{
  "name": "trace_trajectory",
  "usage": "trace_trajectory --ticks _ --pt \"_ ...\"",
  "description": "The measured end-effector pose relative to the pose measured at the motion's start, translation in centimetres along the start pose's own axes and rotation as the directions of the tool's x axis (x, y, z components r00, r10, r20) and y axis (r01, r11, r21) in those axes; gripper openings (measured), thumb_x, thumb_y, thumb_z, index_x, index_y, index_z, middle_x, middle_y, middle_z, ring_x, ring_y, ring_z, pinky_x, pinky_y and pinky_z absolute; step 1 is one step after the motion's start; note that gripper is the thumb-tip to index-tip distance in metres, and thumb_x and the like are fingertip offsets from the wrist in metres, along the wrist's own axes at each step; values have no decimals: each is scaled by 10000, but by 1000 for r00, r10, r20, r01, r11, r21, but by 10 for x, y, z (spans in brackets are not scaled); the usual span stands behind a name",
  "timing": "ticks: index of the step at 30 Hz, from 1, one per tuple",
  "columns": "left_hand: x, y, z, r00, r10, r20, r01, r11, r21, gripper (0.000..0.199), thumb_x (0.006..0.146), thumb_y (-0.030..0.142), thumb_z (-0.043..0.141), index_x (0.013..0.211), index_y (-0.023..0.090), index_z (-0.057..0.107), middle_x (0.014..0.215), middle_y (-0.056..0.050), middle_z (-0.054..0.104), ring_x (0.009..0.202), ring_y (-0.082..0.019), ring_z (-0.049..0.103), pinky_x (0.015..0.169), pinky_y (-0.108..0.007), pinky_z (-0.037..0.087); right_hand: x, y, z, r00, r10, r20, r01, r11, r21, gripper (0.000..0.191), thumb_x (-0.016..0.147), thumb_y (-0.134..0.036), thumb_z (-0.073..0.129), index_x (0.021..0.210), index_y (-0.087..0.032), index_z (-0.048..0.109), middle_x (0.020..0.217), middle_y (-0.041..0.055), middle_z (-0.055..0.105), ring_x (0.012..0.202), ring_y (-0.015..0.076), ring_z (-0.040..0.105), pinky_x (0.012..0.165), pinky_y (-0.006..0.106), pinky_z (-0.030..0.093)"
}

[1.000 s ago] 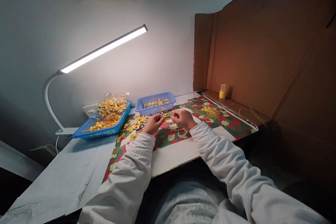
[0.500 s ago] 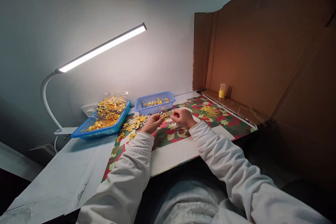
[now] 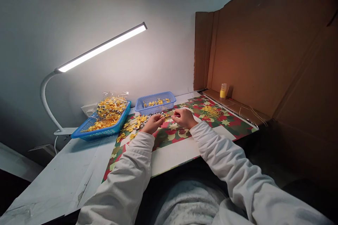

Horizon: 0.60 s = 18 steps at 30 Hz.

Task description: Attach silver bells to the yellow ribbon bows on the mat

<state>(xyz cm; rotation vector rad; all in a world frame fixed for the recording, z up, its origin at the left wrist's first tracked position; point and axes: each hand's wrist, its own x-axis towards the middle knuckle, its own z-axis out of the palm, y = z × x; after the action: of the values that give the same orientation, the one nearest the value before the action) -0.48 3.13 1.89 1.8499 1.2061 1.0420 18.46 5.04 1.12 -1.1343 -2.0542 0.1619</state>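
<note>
My left hand (image 3: pixel 153 123) is closed in a pinch at the middle of the patterned sheet (image 3: pixel 171 140), beside a pile of yellow bows (image 3: pixel 137 122) and silvery beads. Facing it, with a small gap between them, my right hand (image 3: pixel 185 118) is pinched too. A small yellow piece (image 3: pixel 166 115) shows between the fingertips, but what each hand grips is too small to make out. Just behind the hands, a light blue basket (image 3: pixel 155 108) holds several yellow bows.
At the left a blue basket (image 3: pixel 120 128) is heaped with yellow bows and a clear bag. A lit lamp (image 3: pixel 102 47) arches above. Yellow strings (image 3: pixel 210 111) lie to the right, near a small yellow bottle (image 3: pixel 223 91) beside the cardboard wall (image 3: pixel 253 52).
</note>
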Motion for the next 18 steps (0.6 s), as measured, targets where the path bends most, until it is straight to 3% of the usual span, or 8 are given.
trace_trajectory --ticks 9,15,18 --pt "0 -1 0 1000 -20 -8 20 1000 5 390 678 507 583 535 178 432 470 43 428 462 -73 393 482 -213 367 0 1 -1 999 33 3 -33 999 31 239 773 -383 515 650 -184 560 610 -12 562 582 112 453 569 237 266" --pt "1 -3 -1 999 -35 -20 35 999 15 355 681 480 578 546 182 442 471 48 429 454 -77 401 483 -219 371 3 12 -3 993 106 -44 -82 924 374 267 781 -410 458 641 -185 489 559 -39 459 543 102 415 553 229 305" --pt "1 -3 -1 999 -33 -7 33 999 10 353 684 473 579 542 182 437 471 49 431 454 -77 410 489 -222 382 8 18 3 967 244 -72 -167 824 542 251 721 -433 516 676 -192 462 582 -47 432 536 98 396 531 223 321"
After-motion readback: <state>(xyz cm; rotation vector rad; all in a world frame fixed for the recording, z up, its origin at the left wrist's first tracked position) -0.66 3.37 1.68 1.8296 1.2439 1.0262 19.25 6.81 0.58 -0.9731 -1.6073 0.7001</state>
